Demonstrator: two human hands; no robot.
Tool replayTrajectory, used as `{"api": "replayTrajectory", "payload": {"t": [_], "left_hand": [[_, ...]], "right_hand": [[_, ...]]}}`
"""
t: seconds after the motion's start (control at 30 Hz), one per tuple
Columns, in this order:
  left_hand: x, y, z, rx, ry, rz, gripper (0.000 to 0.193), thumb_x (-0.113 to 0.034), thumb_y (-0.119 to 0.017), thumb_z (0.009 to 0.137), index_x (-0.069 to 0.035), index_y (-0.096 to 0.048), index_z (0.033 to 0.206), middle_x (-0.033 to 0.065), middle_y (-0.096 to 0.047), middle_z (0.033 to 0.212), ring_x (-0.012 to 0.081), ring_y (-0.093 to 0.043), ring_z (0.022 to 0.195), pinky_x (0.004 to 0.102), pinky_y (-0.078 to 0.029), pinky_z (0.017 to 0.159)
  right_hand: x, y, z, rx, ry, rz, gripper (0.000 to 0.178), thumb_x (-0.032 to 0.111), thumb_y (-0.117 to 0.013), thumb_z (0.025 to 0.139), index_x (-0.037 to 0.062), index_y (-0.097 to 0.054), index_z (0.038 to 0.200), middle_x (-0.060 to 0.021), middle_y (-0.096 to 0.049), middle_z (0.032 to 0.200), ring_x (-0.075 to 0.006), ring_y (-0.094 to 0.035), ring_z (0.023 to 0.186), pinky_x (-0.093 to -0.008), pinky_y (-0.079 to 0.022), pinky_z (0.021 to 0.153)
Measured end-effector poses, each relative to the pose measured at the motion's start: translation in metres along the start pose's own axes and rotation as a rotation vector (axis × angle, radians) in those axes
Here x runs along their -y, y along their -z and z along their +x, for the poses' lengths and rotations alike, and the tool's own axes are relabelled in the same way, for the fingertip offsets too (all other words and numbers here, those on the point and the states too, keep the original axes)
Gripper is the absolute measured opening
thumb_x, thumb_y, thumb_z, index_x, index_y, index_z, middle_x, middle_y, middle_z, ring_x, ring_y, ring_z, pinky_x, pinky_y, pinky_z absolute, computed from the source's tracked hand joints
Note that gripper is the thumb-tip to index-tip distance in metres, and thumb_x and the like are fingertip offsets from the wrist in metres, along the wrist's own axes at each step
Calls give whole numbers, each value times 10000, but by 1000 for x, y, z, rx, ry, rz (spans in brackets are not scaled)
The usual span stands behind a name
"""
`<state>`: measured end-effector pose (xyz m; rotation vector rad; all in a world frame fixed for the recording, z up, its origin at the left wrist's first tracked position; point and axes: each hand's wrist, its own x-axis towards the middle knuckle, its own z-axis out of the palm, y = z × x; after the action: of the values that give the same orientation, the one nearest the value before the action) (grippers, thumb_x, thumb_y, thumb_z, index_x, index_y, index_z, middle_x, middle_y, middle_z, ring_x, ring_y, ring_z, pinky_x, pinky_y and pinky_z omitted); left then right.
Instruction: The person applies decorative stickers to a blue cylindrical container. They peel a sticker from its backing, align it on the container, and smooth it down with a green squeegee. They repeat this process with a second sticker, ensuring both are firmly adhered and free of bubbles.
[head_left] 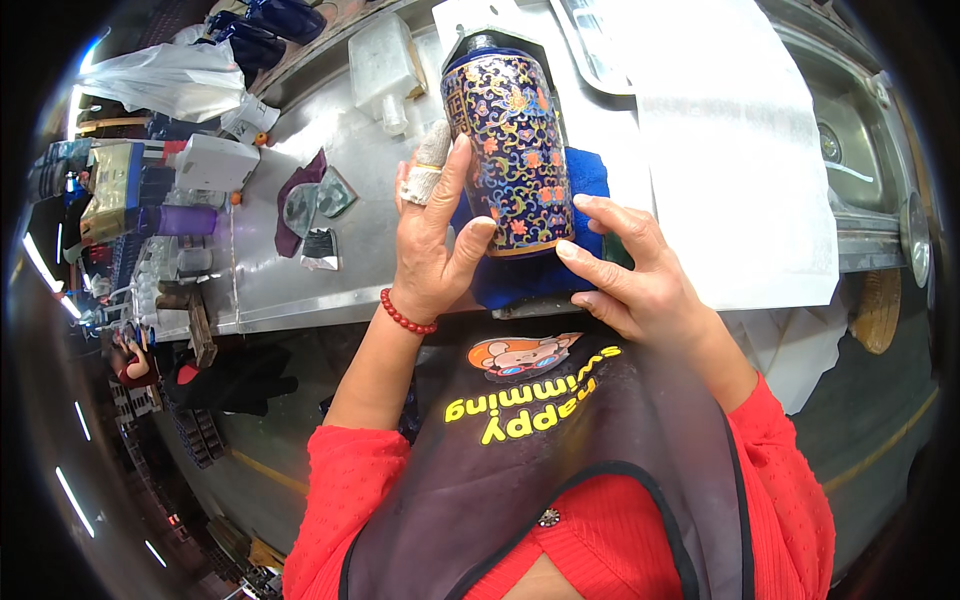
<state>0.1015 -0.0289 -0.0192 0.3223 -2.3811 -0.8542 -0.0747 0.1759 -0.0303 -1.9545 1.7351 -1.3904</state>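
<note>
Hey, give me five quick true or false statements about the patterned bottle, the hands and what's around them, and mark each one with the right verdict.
1. The right hand is by the base end of the patterned bottle. True.
2. The bottle's neck points toward the person's chest. False: it points away from the person.
3. The finger cover is on the right hand. False: the finger cover is on the left hand.
4. A red bead bracelet is on the left wrist. True.
5. The apron is plain white. False: the apron is dark, with a colourful print.
</note>
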Motion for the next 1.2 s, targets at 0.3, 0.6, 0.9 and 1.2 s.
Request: {"api": "replayTrajectory", "payload": {"t": [0.3, 0.6, 0.9, 1.2], "left_hand": [[-2, 1, -1, 21, 25, 49, 710, -451, -578, 1007, 24, -445, 1518, 250, -507, 1498, 426, -414, 1433, 539, -135, 1223], [-1, -2, -27, 71, 23, 134, 1127, -676, -673, 851, 62, -222, 1574, 311, -387, 1537, 443, -341, 1463, 579, -79, 1223], [0, 4, -32, -73, -34, 482, 1025, -653, -737, 806, 27, -402, 1494, 265, -505, 1452, 471, -415, 1408, 653, -58, 1195], [-13, 10, -20, -35, -87, 389, 908, -666, -637, 889, -23, -452, 1502, 267, -444, 1521, 460, -346, 1459, 623, -75, 1204]], "right_hand": [[-1, 3, 1, 4, 7, 30, 547, 115, -812, 760, 85, -678, 1290, -224, -507, 1431, -386, -574, 1197, -469, -501, 994], [-8, 12, 10, -20, -87, 28, 616, 133, -856, 736, 54, -637, 1306, -212, -508, 1434, -362, -582, 1139, -444, -513, 968], [-13, 13, 23, -6, -99, 6, 771, 162, -863, 752, 23, -528, 1432, -215, -495, 1451, -394, -522, 1271, -458, -464, 1052], [-15, 15, 43, 62, -129, -21, 726, 250, -793, 862, 0, -489, 1472, -240, -473, 1459, -403, -515, 1282, -450, -452, 1065]]}}
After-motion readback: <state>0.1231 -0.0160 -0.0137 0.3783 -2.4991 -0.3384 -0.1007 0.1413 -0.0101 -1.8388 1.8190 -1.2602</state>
